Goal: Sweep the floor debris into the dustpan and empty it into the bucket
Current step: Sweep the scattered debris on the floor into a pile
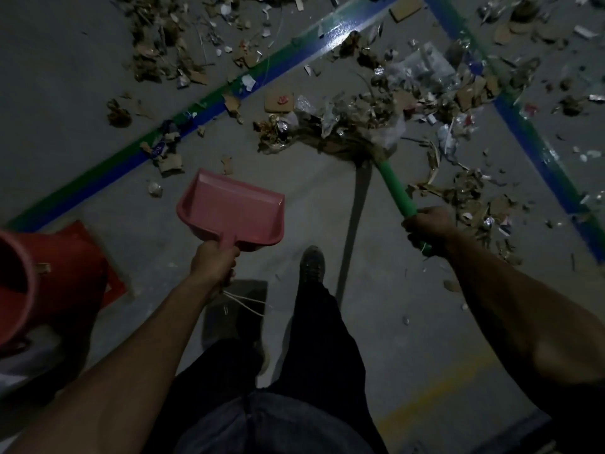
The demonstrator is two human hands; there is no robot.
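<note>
My left hand (214, 262) grips the handle of a pink dustpan (232, 211), held above the grey floor with its pan empty and its mouth pointing away from me. My right hand (427, 226) grips the green handle of a broom (394, 185). The broom's straw head (357, 144) rests in a heap of debris (370, 106) made of cardboard scraps, paper and plastic bits. A red bucket (36, 286) stands at the left edge, beside my left forearm.
Blue and green tape lines (203, 113) cross the floor, with more scattered debris (176, 44) beyond them and to the right (474, 198). My dark shoe (312, 265) and trouser leg stand between my arms. A red sheet (111, 280) lies under the bucket.
</note>
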